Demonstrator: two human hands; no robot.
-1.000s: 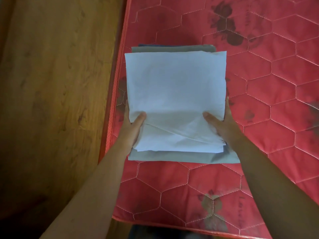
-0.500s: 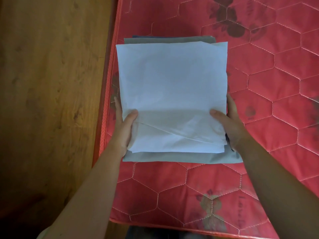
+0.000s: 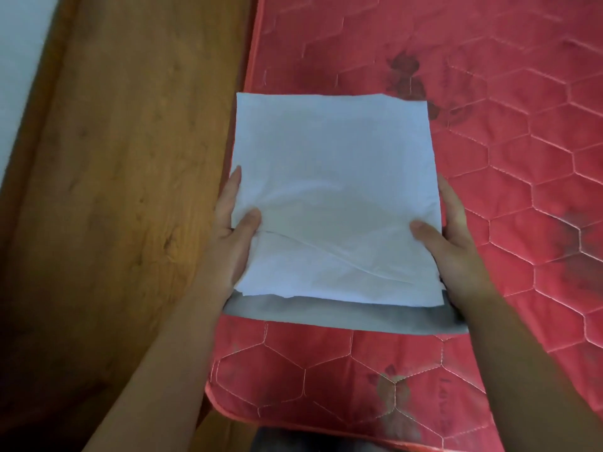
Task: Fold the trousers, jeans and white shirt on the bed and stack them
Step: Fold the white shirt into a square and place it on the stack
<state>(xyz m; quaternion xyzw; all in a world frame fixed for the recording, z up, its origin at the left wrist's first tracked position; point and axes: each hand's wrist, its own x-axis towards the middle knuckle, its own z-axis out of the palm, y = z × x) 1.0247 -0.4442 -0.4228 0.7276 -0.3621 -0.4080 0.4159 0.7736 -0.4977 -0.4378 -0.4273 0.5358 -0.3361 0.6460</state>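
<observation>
Both hands grip the folded garments at opposite sides: the left hand (image 3: 228, 230) and right hand (image 3: 456, 243) each press a thumb onto the white shirt (image 3: 332, 190), fingers curled along its edge. The shirt lies uppermost on the folded grey trousers (image 3: 342, 316), over the bed (image 3: 505, 158) near its left edge. The jeans cannot be identified. Folding and stacking appear complete; only the release seems to remain.

folded white shirt (image 3: 332, 190) atop grey trousers (image 3: 342, 316)

Open mattress (image 3: 522, 190) right of and beyond the stack (image 3: 332, 190), wooden surface (image 3: 130, 190) along its left
</observation>
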